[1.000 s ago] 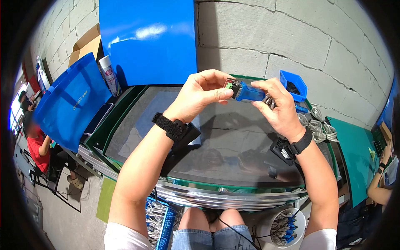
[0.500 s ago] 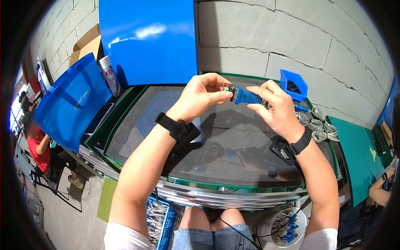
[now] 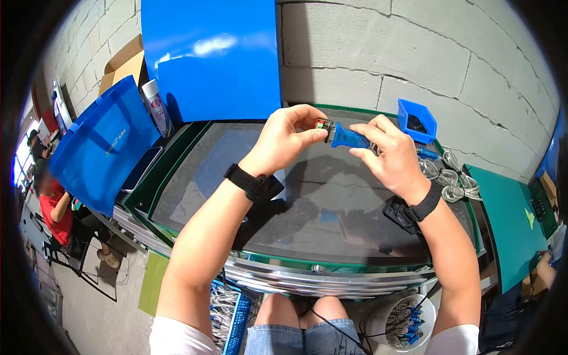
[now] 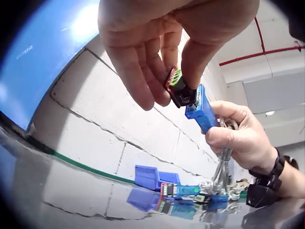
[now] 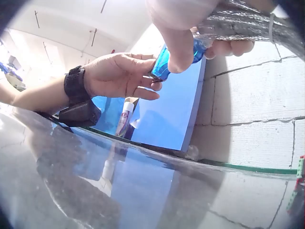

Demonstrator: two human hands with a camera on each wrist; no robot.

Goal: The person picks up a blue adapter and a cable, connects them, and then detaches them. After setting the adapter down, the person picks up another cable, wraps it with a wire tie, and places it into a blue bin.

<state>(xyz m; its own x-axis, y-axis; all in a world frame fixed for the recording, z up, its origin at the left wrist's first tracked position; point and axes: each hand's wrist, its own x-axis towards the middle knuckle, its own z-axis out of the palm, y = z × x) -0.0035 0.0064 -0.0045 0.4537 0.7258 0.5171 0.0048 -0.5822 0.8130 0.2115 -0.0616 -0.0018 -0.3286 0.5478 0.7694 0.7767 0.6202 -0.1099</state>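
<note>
My left hand (image 3: 285, 137) pinches a small terminal block adapter (image 4: 180, 88), black with green terminals and a red circuit board, between thumb and fingers. My right hand (image 3: 390, 152) grips a translucent blue cable connector (image 3: 350, 138) by its body. The connector's metal end meets the black side of the adapter, both held in the air above the table. A coiled grey cable (image 5: 243, 26) runs from the connector under my right palm, tied in a bundle.
On the dark table (image 3: 331, 201), coiled cables (image 3: 452, 177) with blue connectors lie at the right. A blue bin (image 3: 417, 121) stands behind them. A spray can (image 3: 157, 106) and a blue bag (image 3: 106, 142) are at the left. Below are a blue basket (image 3: 238, 325) and a white bucket (image 3: 378, 319) of cables.
Both hands have lowered slightly with the adapter and connector. The right fingers have shifted along the blue connector, and a strip of metal now shows between connector and adapter.
</note>
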